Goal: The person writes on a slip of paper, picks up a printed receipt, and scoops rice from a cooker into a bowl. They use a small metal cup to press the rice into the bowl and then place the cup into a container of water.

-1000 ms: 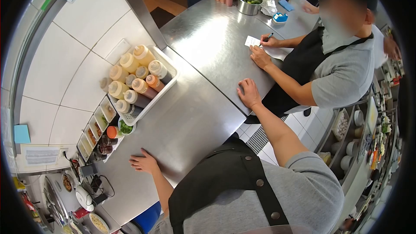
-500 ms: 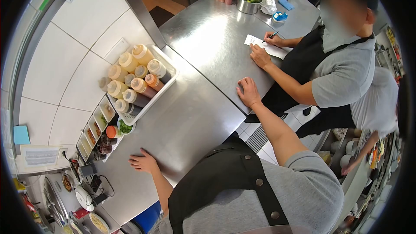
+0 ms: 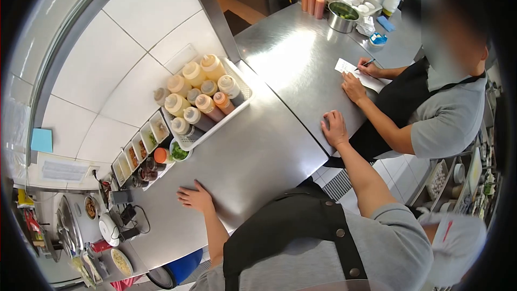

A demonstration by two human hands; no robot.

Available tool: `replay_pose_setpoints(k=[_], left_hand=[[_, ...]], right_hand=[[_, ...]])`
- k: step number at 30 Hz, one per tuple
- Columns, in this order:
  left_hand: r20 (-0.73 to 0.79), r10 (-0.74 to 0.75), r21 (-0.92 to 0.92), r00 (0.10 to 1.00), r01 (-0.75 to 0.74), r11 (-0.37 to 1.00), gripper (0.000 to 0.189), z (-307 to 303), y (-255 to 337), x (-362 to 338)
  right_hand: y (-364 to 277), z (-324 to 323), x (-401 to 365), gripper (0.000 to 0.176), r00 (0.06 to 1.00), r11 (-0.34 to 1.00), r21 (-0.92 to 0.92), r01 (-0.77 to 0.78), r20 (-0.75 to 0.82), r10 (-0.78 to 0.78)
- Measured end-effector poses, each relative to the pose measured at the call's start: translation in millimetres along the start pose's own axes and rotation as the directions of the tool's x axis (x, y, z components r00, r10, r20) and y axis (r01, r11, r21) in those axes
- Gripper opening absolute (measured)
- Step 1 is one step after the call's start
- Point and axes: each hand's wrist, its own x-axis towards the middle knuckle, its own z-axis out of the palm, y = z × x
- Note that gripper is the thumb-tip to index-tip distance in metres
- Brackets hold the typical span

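Note:
My left hand point(image 3: 196, 198) rests on the steel counter point(image 3: 242, 156) with its fingers spread and nothing in it. Further right, my right hand point(image 3: 335, 128) lies on the counter near the seam, fingers apart and somewhat bent, holding nothing. Beyond it a co-worker point(image 3: 447, 108) in a dark apron writes on a white paper point(image 3: 346, 67) with a pen point(image 3: 364, 64). A white basket point(image 3: 245, 92) of squeeze bottles stands against the tiled wall. Beside it are a bowl of chopped greens point(image 3: 178, 152) and an orange-lidded jar point(image 3: 161, 155).
Orange squeeze bottles point(image 3: 312, 4) and a steel pot point(image 3: 343, 17) stand at the far end. A row of ingredient trays point(image 3: 141, 149) lines the wall. Black cables point(image 3: 142, 220) lie at the lower left. Another person point(image 3: 458, 245) is at the lower right.
The view has shifted, so the counter and basket appear further right. Both my hands stay on the counter. The person behind the co-worker now appears lower in the frame.

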Motion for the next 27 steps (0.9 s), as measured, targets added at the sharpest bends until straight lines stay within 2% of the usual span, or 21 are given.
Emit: replay_pose_setpoints(k=[11, 17, 27], left_hand=[[0.028, -0.011, -0.016, 1.000, 0.012, 1.000, 0.084, -1, 2, 0], [-0.007, 0.000, -0.020, 1.000, 0.000, 1.000, 0.084, 6, -1, 1], [0.017, 0.015, 0.076, 1.000, -0.016, 0.997, 0.083, 10, -4, 2]], right_hand=[[0, 2, 0, 0.025, 0.999, 1.000, 0.015, 0.005, -0.038, -0.005], [-1, 0, 2, 0.025, 1.000, 0.999, 0.031, -0.018, 0.002, 0.018], [6, 1, -1, 0.026, 0.999, 0.999, 0.038, -0.036, 0.016, 0.035]])
